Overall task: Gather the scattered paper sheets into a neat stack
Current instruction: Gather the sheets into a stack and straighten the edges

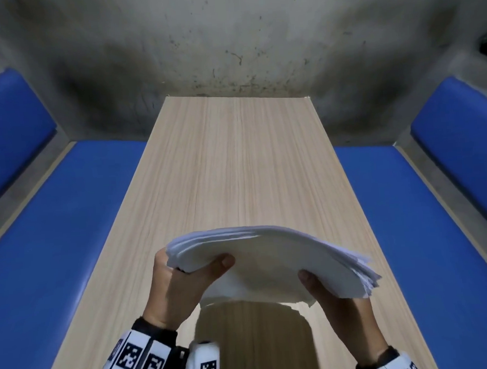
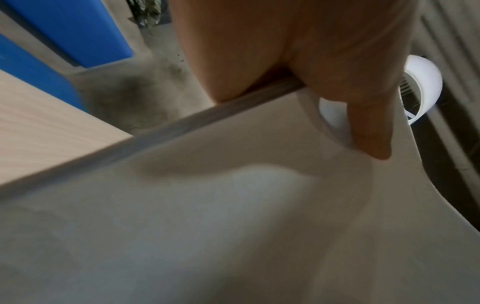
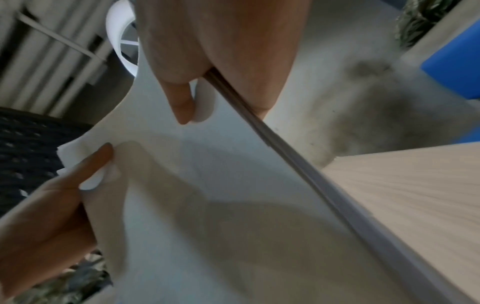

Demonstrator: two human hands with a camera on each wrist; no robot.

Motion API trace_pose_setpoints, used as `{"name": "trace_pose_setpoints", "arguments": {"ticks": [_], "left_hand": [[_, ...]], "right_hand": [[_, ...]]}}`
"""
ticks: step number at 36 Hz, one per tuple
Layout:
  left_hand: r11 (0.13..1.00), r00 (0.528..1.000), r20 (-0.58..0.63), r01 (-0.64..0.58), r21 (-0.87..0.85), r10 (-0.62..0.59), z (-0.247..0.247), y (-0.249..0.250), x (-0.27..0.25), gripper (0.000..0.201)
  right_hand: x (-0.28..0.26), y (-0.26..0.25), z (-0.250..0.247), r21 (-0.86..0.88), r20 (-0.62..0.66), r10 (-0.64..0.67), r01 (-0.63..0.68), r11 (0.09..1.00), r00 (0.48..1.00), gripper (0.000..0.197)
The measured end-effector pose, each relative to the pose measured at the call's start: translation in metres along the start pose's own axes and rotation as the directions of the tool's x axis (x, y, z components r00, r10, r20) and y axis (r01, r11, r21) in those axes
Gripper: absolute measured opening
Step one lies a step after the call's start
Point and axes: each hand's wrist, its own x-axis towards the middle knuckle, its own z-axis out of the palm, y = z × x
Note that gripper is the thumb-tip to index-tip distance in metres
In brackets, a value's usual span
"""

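A thick stack of white paper sheets [image 1: 270, 262] is held above the near end of the wooden table [image 1: 235, 162], bowed upward in the middle. My left hand [image 1: 182, 282] grips its left edge, thumb on top and fingers beneath. My right hand [image 1: 332, 301] grips the right near corner, thumb on top. The right edges of the sheets fan out unevenly. In the left wrist view the thumb presses on the stack [image 2: 207, 216]. In the right wrist view both thumbs lie on the top sheet [image 3: 233, 195], and the stack's side edge shows as a grey band.
Blue padded benches run along both sides of the table [image 1: 54, 238] [image 1: 427, 230]. A stained grey wall [image 1: 228, 42] rises behind the table's far end. A white round object [image 2: 426, 82] shows behind the hand in the wrist views.
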Motion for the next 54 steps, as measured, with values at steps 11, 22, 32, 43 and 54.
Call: {"name": "trace_pose_setpoints", "arguments": {"ticks": [11,22,32,43,54], "left_hand": [[0.937,0.935,0.12,0.343,-0.061,-0.334,-0.01,-0.055,-0.006,0.055],[0.939,0.944,-0.007,0.329,-0.096,-0.331,0.001,-0.054,0.004,0.041],[0.996,0.997,-0.042,0.068,0.05,-0.066,0.005,-0.02,0.013,0.042],[0.941,0.939,0.059,0.338,0.01,-0.338,0.01,-0.064,0.004,0.04],[0.993,0.993,0.037,0.106,0.058,-0.108,0.002,-0.022,0.008,0.049]], "right_hand": [[0.004,0.049,0.004,0.155,0.163,0.176,-0.202,0.967,0.971,0.055],[0.019,0.066,0.016,-0.02,0.128,0.217,-0.216,0.976,0.968,0.026],[0.016,0.039,0.006,-0.01,0.018,0.032,-0.031,0.999,0.999,0.028],[0.017,0.073,0.011,-0.045,0.074,0.147,-0.144,0.989,0.986,0.026],[0.013,0.045,0.003,-0.083,-0.045,-0.031,0.027,0.996,0.999,0.037]]}}
